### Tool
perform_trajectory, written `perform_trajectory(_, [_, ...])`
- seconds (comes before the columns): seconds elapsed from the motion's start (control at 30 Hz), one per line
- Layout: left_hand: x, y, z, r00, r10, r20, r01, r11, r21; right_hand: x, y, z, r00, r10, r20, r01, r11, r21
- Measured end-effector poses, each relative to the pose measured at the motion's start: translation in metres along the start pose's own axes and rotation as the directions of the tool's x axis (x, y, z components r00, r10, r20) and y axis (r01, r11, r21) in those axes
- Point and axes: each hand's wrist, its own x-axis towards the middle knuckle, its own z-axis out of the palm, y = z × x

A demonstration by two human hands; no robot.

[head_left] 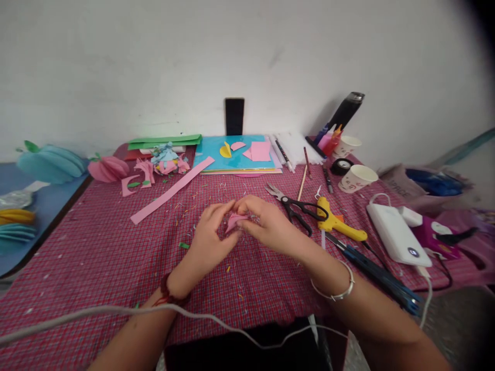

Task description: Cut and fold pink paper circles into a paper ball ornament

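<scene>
A small folded piece of pink paper (235,221) is held between my two hands, above the middle of the checked cloth. My right hand (265,221) pinches it between thumb and fingers from the right. On the other side, my left hand (211,232) curves around it, with fingertips and thumb at its edges. Fingers partly cover the paper, so its full shape is hidden. Just right of my right hand lie black-handled scissors (297,206), blades pointing away. A long pink paper strip (174,189) lies beyond my left hand.
A yellow glue gun (340,226), blue cutter (381,275), white power bank (398,234) and paper cups (358,179) stand or lie at the right. Blue sheets (209,154) bear paper pieces at the back. Paper pumpkins (108,169) sit left. A white cable (193,313) crosses in front.
</scene>
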Motion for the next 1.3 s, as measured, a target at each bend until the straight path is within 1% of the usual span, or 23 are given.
perform_trajectory(0.03, [0.001,-0.001,0.0,0.999,0.03,-0.017,-0.029,0.998,0.061,-0.001,0.003,-0.001,1.0,0.011,0.007,-0.01,0.998,-0.069])
perform_trajectory(0.07, [0.002,-0.002,0.0,0.999,0.051,-0.004,-0.05,0.995,0.086,-0.002,0.006,-0.002,1.0,0.018,0.022,-0.015,0.991,-0.132])
perform_trajectory(0.17, [0.002,-0.006,0.004,0.995,0.058,0.078,-0.062,0.996,0.056,-0.007,0.015,0.003,0.998,0.028,0.054,-0.013,0.967,-0.253])
perform_trajectory(0.2, [0.002,-0.007,0.006,0.995,0.053,0.09,-0.059,0.996,0.062,-0.009,0.018,0.006,0.998,0.038,0.044,-0.025,0.962,-0.271])
perform_trajectory(0.27, [0.002,-0.012,0.013,0.996,0.039,0.081,-0.048,0.993,0.109,-0.012,0.023,0.013,0.999,0.042,-0.013,-0.044,0.959,-0.279])
perform_trajectory(0.37, [0.003,-0.017,0.023,0.999,0.012,0.051,-0.02,0.985,0.171,-0.016,0.029,0.027,0.994,0.02,-0.111,-0.049,0.964,-0.262])
perform_trajectory(0.43, [0.003,-0.019,0.028,0.999,-0.02,0.046,0.011,0.983,0.182,-0.017,0.032,0.036,0.993,0.004,-0.12,-0.035,0.968,-0.249])
perform_trajectory(0.53, [0.002,-0.021,0.032,0.997,-0.069,0.04,0.061,0.983,0.172,-0.017,0.036,0.045,0.995,-0.008,-0.103,-0.013,0.978,-0.209])
perform_trajectory(0.67, [0.002,-0.022,0.033,0.995,-0.092,0.049,0.084,0.986,0.142,-0.016,0.04,0.047,0.995,-0.019,-0.1,0.006,0.992,-0.125])
perform_trajectory(0.77, [0.001,-0.021,0.031,0.996,-0.062,0.07,0.053,0.99,0.129,-0.017,0.042,0.047,0.988,-0.004,-0.155,-0.001,0.999,-0.034])
perform_trajectory(0.87, [0.001,-0.017,0.029,0.997,-0.063,0.046,0.054,0.984,0.17,-0.018,0.045,0.049,0.978,0.027,-0.208,-0.027,1.0,0.001])
perform_trajectory(0.93, [0.0,-0.014,0.029,0.994,-0.102,0.043,0.088,0.963,0.255,-0.018,0.046,0.052,0.978,0.048,-0.205,-0.05,0.999,-0.007])
perform_trajectory(1.03, [-0.001,-0.01,0.032,0.979,-0.195,0.055,0.158,0.906,0.391,-0.017,0.046,0.056,0.981,0.074,-0.181,-0.076,0.997,-0.006])
perform_trajectory(1.1, [-0.001,-0.007,0.034,0.967,-0.25,0.053,0.201,0.873,0.445,-0.016,0.045,0.058,0.982,0.074,-0.171,-0.074,0.997,0.008])
perform_trajectory(1.2, [0.0,-0.005,0.037,0.959,-0.281,0.026,0.236,0.851,0.47,-0.015,0.041,0.058,0.984,0.078,-0.158,-0.074,0.997,0.032])
perform_trajectory(1.3, [0.0,-0.008,0.038,0.967,-0.257,-0.004,0.233,0.87,0.434,-0.014,0.037,0.057,0.983,0.088,-0.162,-0.081,0.995,0.05])
